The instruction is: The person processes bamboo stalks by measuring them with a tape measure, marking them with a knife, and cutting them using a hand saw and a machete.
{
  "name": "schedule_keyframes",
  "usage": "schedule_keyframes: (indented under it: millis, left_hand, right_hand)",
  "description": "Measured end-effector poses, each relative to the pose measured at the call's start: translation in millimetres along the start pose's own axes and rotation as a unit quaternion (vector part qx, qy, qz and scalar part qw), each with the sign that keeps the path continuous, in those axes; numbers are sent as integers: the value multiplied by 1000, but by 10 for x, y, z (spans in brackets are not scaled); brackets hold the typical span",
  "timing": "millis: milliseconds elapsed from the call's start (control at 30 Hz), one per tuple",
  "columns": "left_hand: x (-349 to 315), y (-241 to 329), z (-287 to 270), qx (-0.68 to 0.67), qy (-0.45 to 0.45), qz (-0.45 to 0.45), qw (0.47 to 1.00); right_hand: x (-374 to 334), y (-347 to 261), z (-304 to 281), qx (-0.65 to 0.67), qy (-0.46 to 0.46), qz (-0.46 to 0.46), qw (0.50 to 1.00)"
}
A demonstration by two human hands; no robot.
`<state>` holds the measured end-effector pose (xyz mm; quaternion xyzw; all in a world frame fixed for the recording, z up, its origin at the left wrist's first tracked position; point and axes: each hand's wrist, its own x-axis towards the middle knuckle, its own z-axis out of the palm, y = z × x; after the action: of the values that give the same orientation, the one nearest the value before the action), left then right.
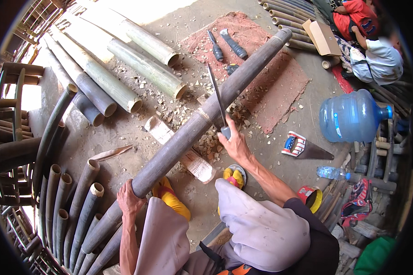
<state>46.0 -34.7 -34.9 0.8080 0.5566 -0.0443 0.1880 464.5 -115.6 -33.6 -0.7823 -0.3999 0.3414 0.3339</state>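
A long dark bamboo pole [179, 136] lies slantwise in front of me, from lower left to upper right. It crosses over a pale wooden block [198, 167] on the floor. My left hand [130, 199] is wrapped round the pole near my left knee. In my right hand [237, 145] is the dark handle of a long, narrow-bladed knife [215, 91]. Its blade points away from me and crosses the pole just beyond a pale node ring. Whether the edge touches the pole I cannot tell. Bamboo chips are scattered around the block.
Thick bamboo poles [144, 64] lie at the far left, with more standing poles [80, 201] at near left. Two dark-handled tools [234, 43] rest on a red mat [280, 87]. Rightward are a handsaw [305, 146], a blue water jug [348, 117] and two seated people [376, 59].
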Motion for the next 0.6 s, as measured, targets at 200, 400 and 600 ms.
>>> schedule_keyframes:
  millis: [200,400,600]
  left_hand:
    - [-90,39,132,48,109,25,993]
    - [-29,6,-23,-2,4,7,1000]
    - [31,42,-71,-17,-8,13,1000]
  right_hand:
    - [-154,413,40,-195,-75,-172,963]
    - [-231,133,10,-142,-111,-147,972]
    - [-42,161,12,-26,0,-82,996]
